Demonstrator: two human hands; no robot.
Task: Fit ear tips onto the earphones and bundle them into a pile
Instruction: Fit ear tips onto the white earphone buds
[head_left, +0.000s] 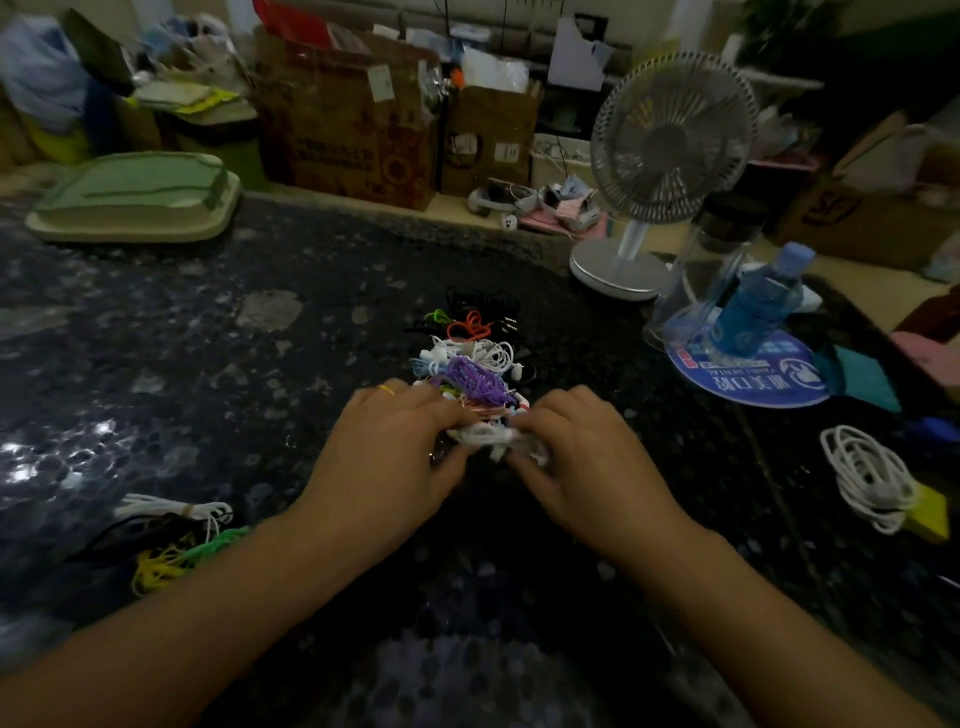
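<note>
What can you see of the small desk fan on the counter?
The fan stands upright at the back right of the dark speckled counter. It looks like pale grey plastic: a round wire-style grille with radial ribs, a short white stem and a flat round base. Its head faces roughly toward the camera. Whether the blades are spinning cannot be told. A clear bottle with a dark cap stands just to its right; neither hand touches it.

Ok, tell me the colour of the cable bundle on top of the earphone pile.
Purple, seen in the head view: the cable bundle tops the pile just beyond both hands.
</note>
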